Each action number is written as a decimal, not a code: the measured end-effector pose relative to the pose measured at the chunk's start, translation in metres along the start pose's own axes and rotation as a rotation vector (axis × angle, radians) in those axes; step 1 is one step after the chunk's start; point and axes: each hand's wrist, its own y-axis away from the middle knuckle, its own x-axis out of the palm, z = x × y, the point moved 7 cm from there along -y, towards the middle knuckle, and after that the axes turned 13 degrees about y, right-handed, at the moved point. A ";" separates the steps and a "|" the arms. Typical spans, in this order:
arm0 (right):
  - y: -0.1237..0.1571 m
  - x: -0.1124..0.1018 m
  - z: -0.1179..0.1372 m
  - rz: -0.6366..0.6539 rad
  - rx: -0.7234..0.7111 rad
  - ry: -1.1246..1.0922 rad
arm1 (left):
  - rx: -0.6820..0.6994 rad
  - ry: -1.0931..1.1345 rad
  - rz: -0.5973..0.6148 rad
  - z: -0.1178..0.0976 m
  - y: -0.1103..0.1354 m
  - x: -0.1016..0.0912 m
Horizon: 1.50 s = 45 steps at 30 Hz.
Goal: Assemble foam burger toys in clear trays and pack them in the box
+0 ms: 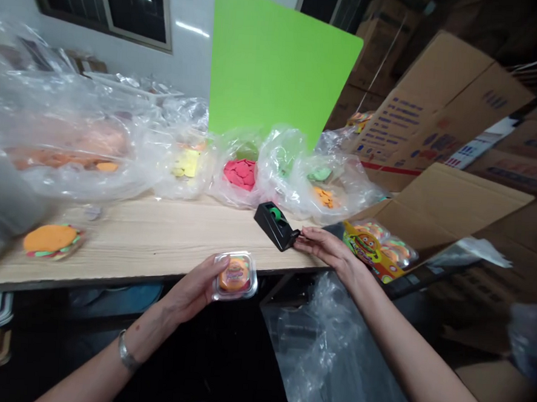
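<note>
Two hands apart, left hand (194, 288) gripping a plastic tub (235, 276), right hand (325, 248) touching a black tape dispenser (272, 225)

the single view looks from a camera worn on the person's head, facing forward and down over the near edge of the pale wood-grain bench (157, 236). it sits close above the bare left hand (193, 288) and bare right hand (329, 250), with the frame rolled so the bench edge climbs rightward.

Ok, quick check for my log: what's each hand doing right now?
Left hand: closed, holding a clear plastic container.
Right hand: open, fingertips at a black tape dispenser, not clearly gripping it.
</note>
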 end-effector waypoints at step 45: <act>0.108 0.127 -0.018 -0.428 -0.179 0.344 | 0.181 0.090 0.108 0.005 -0.030 0.034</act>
